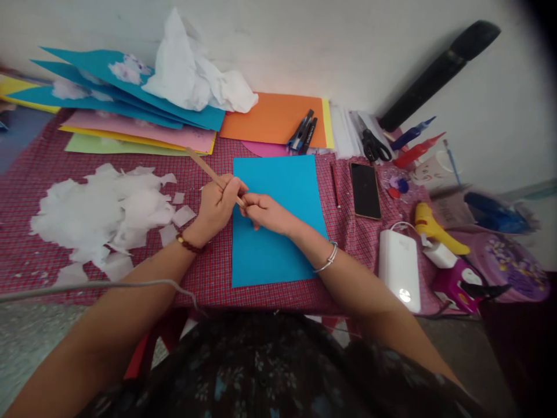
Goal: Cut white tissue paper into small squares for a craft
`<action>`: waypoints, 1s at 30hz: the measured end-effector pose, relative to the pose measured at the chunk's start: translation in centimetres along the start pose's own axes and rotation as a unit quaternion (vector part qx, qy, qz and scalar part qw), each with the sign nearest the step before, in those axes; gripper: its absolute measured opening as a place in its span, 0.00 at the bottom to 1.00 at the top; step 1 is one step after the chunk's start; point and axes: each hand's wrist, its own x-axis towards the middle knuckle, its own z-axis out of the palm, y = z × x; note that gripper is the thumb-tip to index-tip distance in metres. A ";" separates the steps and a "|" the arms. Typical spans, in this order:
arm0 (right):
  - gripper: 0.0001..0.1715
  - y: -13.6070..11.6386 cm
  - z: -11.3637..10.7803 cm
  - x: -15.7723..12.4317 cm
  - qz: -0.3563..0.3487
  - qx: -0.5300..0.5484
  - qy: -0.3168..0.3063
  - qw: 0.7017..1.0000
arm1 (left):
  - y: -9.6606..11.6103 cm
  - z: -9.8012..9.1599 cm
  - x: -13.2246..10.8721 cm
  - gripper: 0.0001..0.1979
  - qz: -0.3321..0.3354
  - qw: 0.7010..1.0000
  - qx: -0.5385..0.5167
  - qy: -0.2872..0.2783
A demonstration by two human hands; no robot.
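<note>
A narrow flat brown strip (203,165) slants between my two hands, its free end pointing to the upper left. My left hand (219,202) is closed around the strip's middle. Close by, my right hand (266,212) pinches its lower end, the fingertips nearly touching the left hand. Whether the strip is wood, card or paper I cannot tell. Beneath the hands a blue sheet of paper (278,258) lies flat on the checked red cloth (209,273). To the left is a loose heap of white tissue pieces (102,206).
Behind are stacked coloured sheets (148,136), crumpled white tissue (187,72) and pens (303,132) on orange paper (256,119). Rightward lie a red pencil (335,184), phone (365,190), scissors (374,145), white power bank (399,270) and yellow glue gun (437,226). A cable (130,284) crosses the front left.
</note>
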 end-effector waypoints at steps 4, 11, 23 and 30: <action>0.06 0.1 0.3 0.0 -0.006 -0.011 0.008 1.000 | 0.0 -0.1 0.0 0.22 0.024 0.999 0.025 0.012; 0.08 0.4 0.8 0.0 -0.031 -0.033 0.034 0.998 | -0.2 0.0 -0.1 0.24 0.042 0.998 0.053 0.003; 0.03 1.1 0.8 0.0 -0.039 -0.030 0.003 0.999 | 0.0 -0.9 0.4 0.22 -0.070 0.990 0.005 0.121; 0.14 1.2 1.0 0.0 -0.026 -0.049 0.079 0.995 | -1.3 -1.0 0.8 0.22 -0.095 0.983 -0.065 0.146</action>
